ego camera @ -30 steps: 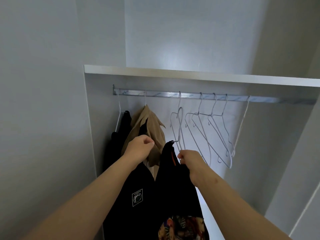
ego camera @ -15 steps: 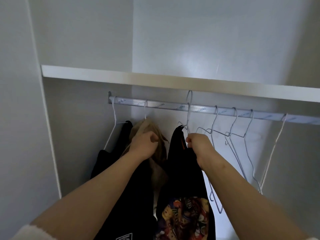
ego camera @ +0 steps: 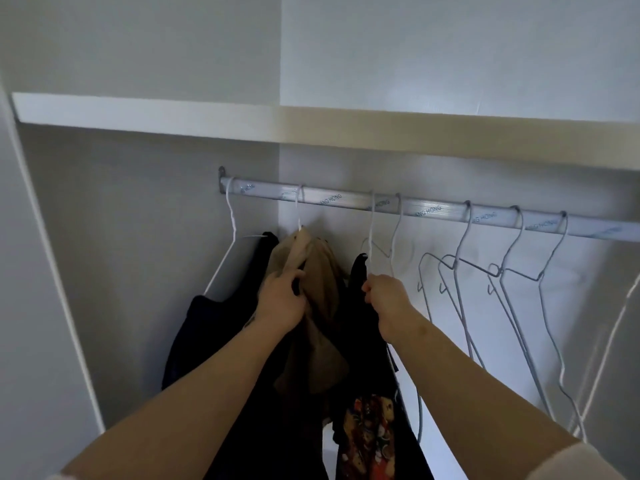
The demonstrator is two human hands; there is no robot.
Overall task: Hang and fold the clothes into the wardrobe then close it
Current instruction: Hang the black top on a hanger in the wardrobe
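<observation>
R hand [ego camera: 388, 303] was fisted tight on the collar end of the black T-shirt with a multicolour printed patch [ego camera: 363, 344], right at the foot of its thin white wire hanger [ego camera: 371, 226]. That hanger's hook sat over the silver metal rail [ego camera: 339, 199]. So the shirt hung on the rail, btwn the tan cloth jacket [ego camera: 322, 271] on its left & the bare grey wire hangers [ego camera: 460, 268] on its right. L hand [ego camera: 282, 301] lay against the jacket's front w/ fingers curled and dark cloth showing btwn them; couldn't tell which fabric it pinched. Far left, another black garment [ego camera: 197, 337] hung near the wardrobe side wall [ego camera: 121, 271]. White shelf board [ego camera: 156, 114] ran above the rail.
</observation>
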